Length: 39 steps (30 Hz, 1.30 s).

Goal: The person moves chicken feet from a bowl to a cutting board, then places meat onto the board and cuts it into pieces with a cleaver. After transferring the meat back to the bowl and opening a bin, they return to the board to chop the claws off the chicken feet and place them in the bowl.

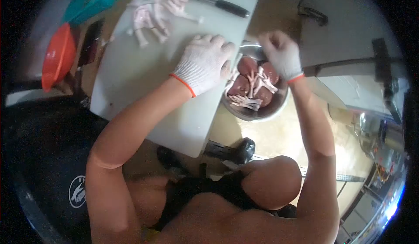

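Note:
My left hand, in a white knit glove with an orange cuff, rests on the white cutting board near its right edge. Its fingers are curled, and whatever they may hold is hidden. Over the far right rim of a metal bowl is my right hand, gloved alike, fingers curled in and slightly blurred. Inside the bowl, pale chicken feet lie on round dark-red pieces of meat. More chicken feet are piled at the board's far end, beside a black-handled knife.
An orange-red plastic basin and a teal container stand left of the board. A dark surface with a round white logo is at lower left. A grey cabinet stands on the right, and a black shoe shows below.

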Each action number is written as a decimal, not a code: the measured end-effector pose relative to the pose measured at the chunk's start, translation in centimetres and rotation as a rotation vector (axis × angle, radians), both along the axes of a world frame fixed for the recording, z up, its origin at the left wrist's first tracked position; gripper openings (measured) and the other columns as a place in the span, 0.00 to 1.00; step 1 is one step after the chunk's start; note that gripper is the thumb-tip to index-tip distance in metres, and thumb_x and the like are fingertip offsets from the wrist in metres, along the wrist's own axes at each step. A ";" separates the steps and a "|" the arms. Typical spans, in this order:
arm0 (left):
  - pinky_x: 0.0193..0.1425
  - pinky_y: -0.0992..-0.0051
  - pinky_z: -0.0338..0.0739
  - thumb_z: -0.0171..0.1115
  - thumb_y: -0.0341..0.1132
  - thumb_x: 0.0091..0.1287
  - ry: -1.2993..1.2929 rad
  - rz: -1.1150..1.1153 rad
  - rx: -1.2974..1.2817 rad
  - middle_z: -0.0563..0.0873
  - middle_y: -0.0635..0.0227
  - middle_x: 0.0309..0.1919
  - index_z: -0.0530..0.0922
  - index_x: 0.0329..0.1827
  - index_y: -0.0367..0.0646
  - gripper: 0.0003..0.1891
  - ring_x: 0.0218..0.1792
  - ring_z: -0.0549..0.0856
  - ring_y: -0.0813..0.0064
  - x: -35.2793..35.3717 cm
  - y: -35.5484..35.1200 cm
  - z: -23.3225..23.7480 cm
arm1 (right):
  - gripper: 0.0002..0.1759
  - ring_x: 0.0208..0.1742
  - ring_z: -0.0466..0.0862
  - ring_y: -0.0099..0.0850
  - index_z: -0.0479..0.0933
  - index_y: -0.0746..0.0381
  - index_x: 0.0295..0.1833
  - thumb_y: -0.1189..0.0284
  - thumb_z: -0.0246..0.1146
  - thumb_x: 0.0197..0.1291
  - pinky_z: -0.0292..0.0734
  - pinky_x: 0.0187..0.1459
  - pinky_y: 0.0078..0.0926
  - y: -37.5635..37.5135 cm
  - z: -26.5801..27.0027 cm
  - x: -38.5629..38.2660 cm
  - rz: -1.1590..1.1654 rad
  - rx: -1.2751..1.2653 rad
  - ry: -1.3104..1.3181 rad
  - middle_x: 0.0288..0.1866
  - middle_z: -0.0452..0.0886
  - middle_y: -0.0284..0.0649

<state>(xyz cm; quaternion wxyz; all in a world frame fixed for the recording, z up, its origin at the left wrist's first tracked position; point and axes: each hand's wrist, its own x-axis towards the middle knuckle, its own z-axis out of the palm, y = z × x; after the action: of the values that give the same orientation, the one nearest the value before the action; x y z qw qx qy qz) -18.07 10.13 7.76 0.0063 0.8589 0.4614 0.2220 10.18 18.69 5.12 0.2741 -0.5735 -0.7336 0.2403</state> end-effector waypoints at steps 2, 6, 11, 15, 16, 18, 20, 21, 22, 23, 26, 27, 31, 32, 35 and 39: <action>0.64 0.44 0.88 0.72 0.42 0.79 0.176 0.191 -0.134 0.93 0.53 0.50 0.88 0.54 0.44 0.12 0.54 0.94 0.46 2.5 1.0 -0.7 | 0.25 0.56 0.98 0.60 0.95 0.62 0.57 0.49 0.76 0.79 0.93 0.61 0.55 -1.0 -5.8 4.9 -0.049 -0.094 -0.159 0.53 0.97 0.59; 0.57 0.47 0.89 0.69 0.41 0.80 0.199 0.170 -0.247 0.94 0.56 0.48 0.87 0.54 0.45 0.10 0.48 0.96 0.51 6.4 -0.6 -0.6 | 0.47 0.76 0.92 0.58 0.83 0.58 0.84 0.38 0.80 0.71 0.89 0.76 0.53 -3.4 -19.5 13.0 0.091 -0.359 -0.746 0.78 0.90 0.61; 0.58 0.43 0.89 0.64 0.35 0.79 0.372 -0.419 -0.785 0.94 0.51 0.51 0.89 0.55 0.41 0.11 0.51 0.96 0.46 10.3 -11.2 -1.6 | 0.56 0.83 0.88 0.61 0.78 0.59 0.87 0.28 0.74 0.69 0.83 0.82 0.57 -5.9 -23.1 9.9 -0.058 -0.400 -0.740 0.86 0.84 0.60; 0.66 0.40 0.89 0.66 0.38 0.79 0.433 -0.621 -0.953 0.94 0.53 0.60 0.91 0.63 0.42 0.17 0.59 0.96 0.44 9.2 -13.2 -2.9 | 0.54 0.82 0.88 0.61 0.79 0.61 0.85 0.27 0.67 0.72 0.80 0.83 0.60 -5.2 -23.2 7.6 -0.278 -0.514 -0.687 0.84 0.85 0.63; 0.73 0.39 0.86 0.68 0.41 0.79 0.299 -0.593 -0.781 0.93 0.54 0.64 0.90 0.67 0.42 0.19 0.65 0.93 0.44 9.1 -12.5 -2.7 | 0.52 0.81 0.89 0.61 0.80 0.61 0.84 0.29 0.67 0.74 0.80 0.82 0.60 -4.8 -23.5 7.2 -0.347 -0.539 -0.642 0.83 0.86 0.62; 0.86 0.36 0.77 0.71 0.44 0.78 0.173 -0.429 -0.453 0.91 0.55 0.71 0.89 0.73 0.42 0.25 0.77 0.87 0.46 8.9 -9.9 -0.3 | 0.50 0.79 0.90 0.60 0.80 0.62 0.83 0.31 0.67 0.75 0.81 0.81 0.60 -5.9 -23.5 6.9 -0.292 -0.504 -0.642 0.81 0.87 0.61; 0.99 0.32 0.61 0.74 0.46 0.76 0.233 -0.167 -0.188 0.87 0.49 0.79 0.87 0.77 0.40 0.30 0.87 0.79 0.44 8.5 -7.0 0.5 | 0.47 0.78 0.91 0.60 0.80 0.63 0.82 0.34 0.66 0.77 0.82 0.81 0.59 -6.0 -23.8 7.1 -0.243 -0.468 -0.647 0.79 0.88 0.60; 0.99 0.32 0.61 0.73 0.46 0.77 0.220 -0.092 -0.179 0.89 0.51 0.73 0.88 0.74 0.40 0.27 0.82 0.83 0.47 8.0 -5.3 -0.4 | 0.46 0.78 0.91 0.59 0.78 0.63 0.85 0.38 0.67 0.78 0.83 0.80 0.59 -5.7 -24.4 7.6 -0.217 -0.480 -0.685 0.78 0.89 0.61; 0.99 0.31 0.60 0.73 0.46 0.77 0.206 -0.019 -0.171 0.92 0.53 0.68 0.89 0.71 0.40 0.25 0.77 0.88 0.50 7.7 -4.4 -0.9 | 0.46 0.79 0.91 0.58 0.75 0.63 0.88 0.42 0.68 0.79 0.84 0.79 0.58 -5.6 -24.4 7.7 -0.191 -0.492 -0.724 0.77 0.90 0.61; 0.99 0.31 0.60 0.73 0.46 0.77 0.209 -0.021 -0.170 0.92 0.53 0.68 0.89 0.71 0.40 0.25 0.77 0.88 0.50 7.5 -4.7 -0.9 | 0.42 0.76 0.93 0.59 0.78 0.63 0.84 0.43 0.68 0.78 0.85 0.79 0.57 -5.5 -24.3 8.2 -0.146 -0.503 -0.738 0.77 0.90 0.61; 0.98 0.33 0.63 0.73 0.45 0.78 0.483 -0.270 -0.403 0.94 0.62 0.52 0.91 0.63 0.43 0.18 0.62 0.94 0.57 7.1 -6.3 -1.6 | 0.40 0.73 0.95 0.56 0.80 0.64 0.78 0.41 0.67 0.80 0.89 0.74 0.58 -5.1 -23.6 8.1 -0.099 -0.491 -0.778 0.71 0.93 0.58; 0.97 0.34 0.65 0.73 0.44 0.78 0.379 -0.358 -0.395 0.93 0.66 0.47 0.91 0.60 0.45 0.16 0.56 0.94 0.60 6.9 -6.8 -2.3 | 0.40 0.73 0.95 0.56 0.80 0.64 0.78 0.41 0.67 0.80 0.89 0.74 0.58 -5.0 -24.1 8.2 -0.105 -0.496 -0.775 0.71 0.93 0.58; 0.94 0.36 0.68 0.75 0.40 0.76 0.054 -0.417 -0.303 0.94 0.65 0.48 0.93 0.59 0.47 0.13 0.59 0.94 0.58 5.9 -5.9 -1.7 | 0.35 0.78 0.91 0.56 0.78 0.65 0.83 0.52 0.65 0.84 0.89 0.75 0.55 -3.9 -26.0 10.1 0.169 -0.350 -0.823 0.83 0.87 0.58; 0.93 0.36 0.69 0.76 0.39 0.75 -0.037 -0.389 -0.226 0.95 0.63 0.52 0.93 0.60 0.46 0.14 0.63 0.94 0.56 5.5 -5.5 -1.0 | 0.35 0.79 0.91 0.56 0.78 0.66 0.84 0.54 0.65 0.84 0.88 0.77 0.53 -3.7 -26.0 11.3 0.290 -0.249 -0.880 0.85 0.85 0.58; 0.91 0.39 0.72 0.76 0.37 0.75 -0.060 -0.265 -0.208 0.94 0.58 0.62 0.92 0.64 0.44 0.17 0.72 0.91 0.51 3.5 -4.5 0.1 | 0.36 0.77 0.91 0.48 0.74 0.72 0.86 0.62 0.69 0.82 0.87 0.74 0.46 -3.1 -24.7 14.8 0.219 -0.270 -0.346 0.91 0.80 0.58; 0.87 0.42 0.78 0.73 0.33 0.75 -0.094 -0.152 -0.151 0.90 0.57 0.70 0.88 0.68 0.42 0.20 0.75 0.88 0.48 -0.1 -3.4 -0.5 | 0.40 0.63 0.95 0.32 0.70 0.81 0.86 0.69 0.73 0.79 0.92 0.58 0.31 -3.7 -8.5 10.3 -0.074 -0.636 0.631 0.94 0.78 0.59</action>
<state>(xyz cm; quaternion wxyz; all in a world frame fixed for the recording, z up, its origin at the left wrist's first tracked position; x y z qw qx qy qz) -18.19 6.69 7.23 0.1095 0.8771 0.4096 0.2257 20.48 15.01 -3.37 0.3028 -0.5537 -0.4829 0.6070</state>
